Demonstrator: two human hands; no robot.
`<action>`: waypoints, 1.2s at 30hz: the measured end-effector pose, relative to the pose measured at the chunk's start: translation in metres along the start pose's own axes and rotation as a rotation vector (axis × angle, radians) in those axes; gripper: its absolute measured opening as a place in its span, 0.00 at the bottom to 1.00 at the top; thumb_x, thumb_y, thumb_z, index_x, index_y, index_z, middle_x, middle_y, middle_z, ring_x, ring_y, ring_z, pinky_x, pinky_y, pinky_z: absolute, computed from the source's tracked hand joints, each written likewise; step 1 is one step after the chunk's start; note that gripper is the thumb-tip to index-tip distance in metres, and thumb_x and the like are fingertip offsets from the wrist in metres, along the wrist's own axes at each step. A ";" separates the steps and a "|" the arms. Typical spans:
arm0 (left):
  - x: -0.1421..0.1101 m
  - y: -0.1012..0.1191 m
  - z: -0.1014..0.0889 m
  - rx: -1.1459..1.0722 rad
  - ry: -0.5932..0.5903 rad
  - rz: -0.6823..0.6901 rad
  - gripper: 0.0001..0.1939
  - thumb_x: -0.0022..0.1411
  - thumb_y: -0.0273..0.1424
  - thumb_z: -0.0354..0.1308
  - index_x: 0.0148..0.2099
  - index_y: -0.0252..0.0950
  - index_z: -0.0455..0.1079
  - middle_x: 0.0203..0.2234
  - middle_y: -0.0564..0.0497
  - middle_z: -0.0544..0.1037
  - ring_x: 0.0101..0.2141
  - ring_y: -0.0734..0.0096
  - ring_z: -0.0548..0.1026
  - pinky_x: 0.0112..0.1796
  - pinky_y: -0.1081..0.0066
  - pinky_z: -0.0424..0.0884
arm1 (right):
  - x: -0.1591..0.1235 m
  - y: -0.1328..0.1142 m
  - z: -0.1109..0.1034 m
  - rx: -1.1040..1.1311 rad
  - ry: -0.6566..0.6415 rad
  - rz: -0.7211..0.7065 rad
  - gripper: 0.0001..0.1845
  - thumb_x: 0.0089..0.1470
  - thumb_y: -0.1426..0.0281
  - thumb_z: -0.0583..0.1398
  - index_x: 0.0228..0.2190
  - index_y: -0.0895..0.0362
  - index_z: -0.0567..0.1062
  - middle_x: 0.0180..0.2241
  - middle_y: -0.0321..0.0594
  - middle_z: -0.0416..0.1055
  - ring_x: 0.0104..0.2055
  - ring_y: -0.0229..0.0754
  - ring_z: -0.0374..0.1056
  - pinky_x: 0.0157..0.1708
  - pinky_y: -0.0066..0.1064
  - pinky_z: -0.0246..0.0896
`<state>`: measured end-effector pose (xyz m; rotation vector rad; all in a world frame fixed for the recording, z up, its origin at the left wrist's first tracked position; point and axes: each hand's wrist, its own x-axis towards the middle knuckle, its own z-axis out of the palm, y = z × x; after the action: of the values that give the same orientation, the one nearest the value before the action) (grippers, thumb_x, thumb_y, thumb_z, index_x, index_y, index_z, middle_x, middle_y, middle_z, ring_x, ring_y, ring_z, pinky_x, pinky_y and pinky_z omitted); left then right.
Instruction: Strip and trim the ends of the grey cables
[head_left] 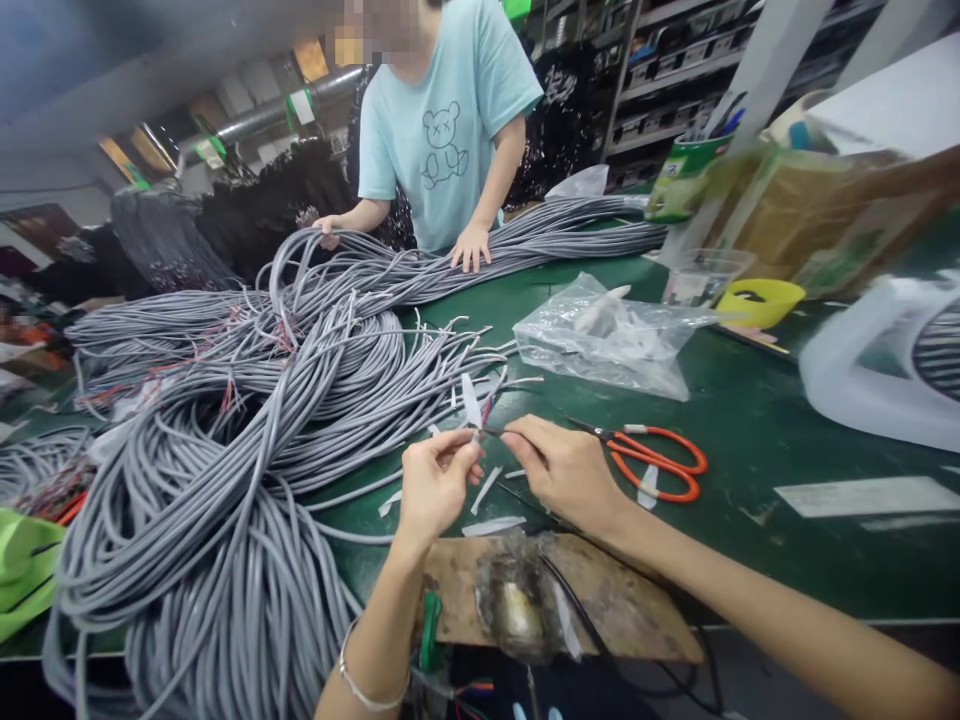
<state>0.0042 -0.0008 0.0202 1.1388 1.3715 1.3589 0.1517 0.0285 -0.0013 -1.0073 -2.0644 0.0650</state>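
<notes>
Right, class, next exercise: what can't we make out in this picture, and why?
All in the head view:
Left hand: its own fingers hide exactly where it pinches the coloured wires.
Right hand: its fingers cover part of the thin dark strand.
White container: cut off by the right edge.
Clear bag: crumpled plastic and blur obscure its contents.

A thin pale bracelet circles the bare left forearm.
</notes>
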 end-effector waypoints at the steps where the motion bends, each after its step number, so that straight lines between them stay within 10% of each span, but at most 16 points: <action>1: 0.000 0.001 0.001 0.000 0.006 -0.006 0.08 0.43 0.28 0.60 0.28 0.29 0.73 0.14 0.54 0.72 0.14 0.79 0.68 0.18 0.78 0.67 | 0.002 0.000 -0.001 0.084 0.004 0.053 0.20 0.61 0.65 0.44 0.25 0.58 0.69 0.22 0.38 0.69 0.23 0.35 0.64 0.24 0.25 0.51; 12: -0.002 -0.006 0.003 0.138 0.000 0.034 0.06 0.43 0.28 0.61 0.28 0.31 0.73 0.19 0.52 0.74 0.18 0.76 0.70 0.22 0.76 0.70 | 0.025 -0.009 0.000 0.355 0.002 0.091 0.16 0.49 0.71 0.52 0.14 0.55 0.52 0.14 0.30 0.51 0.18 0.31 0.47 0.18 0.24 0.43; 23: 0.001 -0.008 0.011 -0.228 -0.035 -0.021 0.27 0.41 0.43 0.65 0.41 0.28 0.74 0.17 0.55 0.68 0.17 0.83 0.58 0.19 0.79 0.55 | 0.021 -0.014 0.016 0.739 -0.011 0.326 0.17 0.50 0.60 0.53 0.17 0.57 0.63 0.15 0.33 0.59 0.18 0.32 0.54 0.18 0.24 0.51; 36: 0.004 -0.002 0.005 -0.419 0.100 -0.220 0.17 0.33 0.35 0.67 0.25 0.28 0.73 0.16 0.52 0.73 0.15 0.80 0.66 0.16 0.78 0.60 | 0.016 -0.014 0.016 0.839 -0.029 0.353 0.11 0.46 0.64 0.58 0.23 0.59 0.74 0.21 0.37 0.72 0.21 0.36 0.65 0.23 0.27 0.61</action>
<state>0.0085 0.0040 0.0183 0.6314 1.1668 1.4665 0.1266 0.0341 0.0039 -0.7994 -1.5939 1.0354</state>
